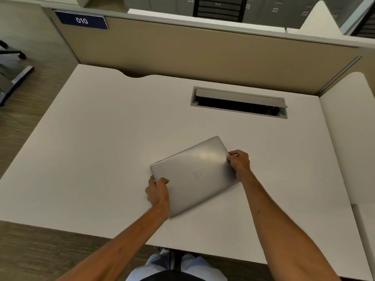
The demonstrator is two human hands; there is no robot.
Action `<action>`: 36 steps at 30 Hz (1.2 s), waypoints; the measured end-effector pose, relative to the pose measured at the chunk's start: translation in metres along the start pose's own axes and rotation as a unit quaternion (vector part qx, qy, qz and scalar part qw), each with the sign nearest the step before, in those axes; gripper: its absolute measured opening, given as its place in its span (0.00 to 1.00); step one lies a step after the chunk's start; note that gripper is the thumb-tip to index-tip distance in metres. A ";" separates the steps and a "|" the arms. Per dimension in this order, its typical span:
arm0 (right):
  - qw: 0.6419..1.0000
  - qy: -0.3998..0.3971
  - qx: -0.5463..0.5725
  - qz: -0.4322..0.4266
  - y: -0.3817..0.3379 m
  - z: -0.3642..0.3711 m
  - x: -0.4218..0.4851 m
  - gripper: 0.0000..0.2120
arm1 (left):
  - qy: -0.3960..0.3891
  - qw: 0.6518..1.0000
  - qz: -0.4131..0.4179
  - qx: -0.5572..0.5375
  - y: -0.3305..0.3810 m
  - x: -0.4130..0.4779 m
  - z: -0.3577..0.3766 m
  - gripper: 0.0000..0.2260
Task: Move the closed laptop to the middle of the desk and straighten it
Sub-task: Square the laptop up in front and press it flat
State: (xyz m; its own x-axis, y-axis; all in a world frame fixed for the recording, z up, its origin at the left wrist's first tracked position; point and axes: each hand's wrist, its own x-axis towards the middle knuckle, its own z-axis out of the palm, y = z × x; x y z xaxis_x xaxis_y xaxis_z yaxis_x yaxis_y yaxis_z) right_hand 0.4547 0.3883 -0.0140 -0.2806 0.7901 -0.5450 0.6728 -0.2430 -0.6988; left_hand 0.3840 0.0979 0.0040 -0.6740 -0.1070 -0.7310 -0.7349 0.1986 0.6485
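A closed silver laptop (pixel 194 175) with a round logo on its lid lies on the white desk (pixel 97 151), a little right of the desk's middle and toward the front. It sits skewed, its far right corner turned away from me. My left hand (pixel 158 192) grips its left short edge, thumb on the lid. My right hand (pixel 239 162) pinches its right short edge near the far corner. My forearms hide the laptop's near left and near right corners.
An open cable hatch (pixel 239 103) with a raised grey flap is set into the desk behind the laptop. A tan partition (pixel 203 53) with a blue 010 sign (pixel 81 20) bounds the back. A white side panel (pixel 349 126) stands at right. A chair base (pixel 14 53) is on the floor at left.
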 end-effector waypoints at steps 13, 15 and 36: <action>0.987 0.103 0.109 0.064 0.063 -0.007 -0.043 0.12 | -0.084 0.993 0.013 0.082 0.036 0.018 -0.008 0.24; 0.984 0.114 0.115 0.069 0.070 -0.008 -0.049 0.12 | -0.088 0.992 0.019 0.087 0.039 0.019 -0.007 0.20; 0.989 0.094 0.073 0.082 0.112 -0.026 -0.076 0.06 | -0.167 0.980 0.001 0.111 0.056 0.029 -0.020 0.10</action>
State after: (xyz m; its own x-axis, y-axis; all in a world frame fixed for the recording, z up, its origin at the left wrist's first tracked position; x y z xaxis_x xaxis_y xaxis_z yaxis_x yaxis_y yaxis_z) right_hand 0.5690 0.3158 -0.0384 -0.0342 0.8212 -0.5696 0.5887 -0.4440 -0.6755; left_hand 0.3217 0.0861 0.0232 -0.5858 0.2121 -0.7822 -0.6739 0.4086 0.6155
